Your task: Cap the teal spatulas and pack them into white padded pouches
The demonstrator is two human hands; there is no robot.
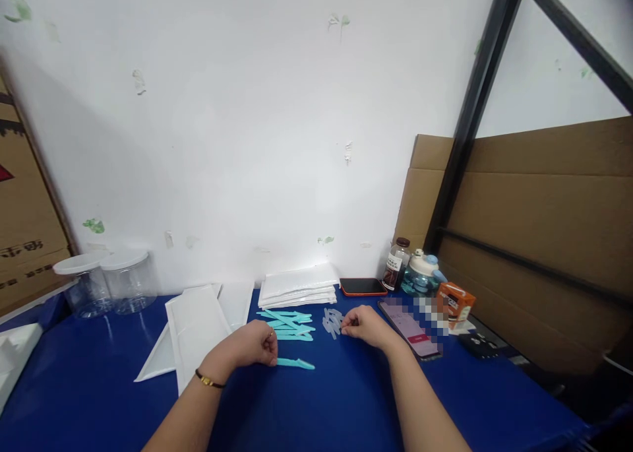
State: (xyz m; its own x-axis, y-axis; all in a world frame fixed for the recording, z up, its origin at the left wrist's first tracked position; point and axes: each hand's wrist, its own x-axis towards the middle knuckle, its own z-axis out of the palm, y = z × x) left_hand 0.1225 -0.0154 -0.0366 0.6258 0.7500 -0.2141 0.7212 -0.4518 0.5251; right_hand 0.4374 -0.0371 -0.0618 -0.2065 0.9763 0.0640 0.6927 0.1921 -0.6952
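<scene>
Holding one turquoise stick (295, 363): left hand (258, 344); right hand (366, 325) at clear pieces (331, 321), grip unclear.

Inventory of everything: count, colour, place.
razor-like tools: several, turquoise, centre
clear pieces: several, translucent, centre
envelopes: several, white, centre and left
lidded jars: two, clear, left
phones: two, black and pink, right
bottle: one, brown-capped, right
jug: one, teal, right
box: one, orange, right
dark item: one, black, right
tray-like item: one, white, left edge
cardboard: several, brown, both sides
frame: one, black, right
wall: one, white, behind
table: one, blue, beneath
bracelet: one, dark, left wrist
left hand: one, gripping a tool
right hand: one, at clear pieces
</scene>
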